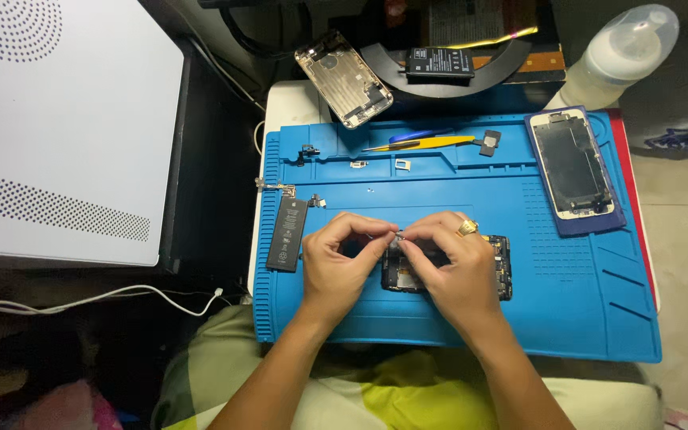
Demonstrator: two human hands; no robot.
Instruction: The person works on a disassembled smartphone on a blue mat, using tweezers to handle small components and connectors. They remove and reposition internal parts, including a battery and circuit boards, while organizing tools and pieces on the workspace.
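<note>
My left hand [338, 259] and my right hand [451, 267] meet over the middle of a blue work mat [567, 295]. Their fingertips pinch a small metal part [397, 234] between them. Under my right hand lies a dark phone circuit board [503, 267], mostly hidden by the fingers. A gold ring sits on my right hand. A black phone battery [287, 234] lies on the mat just left of my left hand.
A phone screen assembly [573, 166] lies at the mat's right back. A gold phone housing [344, 78] rests behind the mat, near a second battery [439, 62]. Yellow and blue pry tools [420, 142], small parts, a white squeeze bottle [621, 52] and a white perforated case [57, 127] surround them.
</note>
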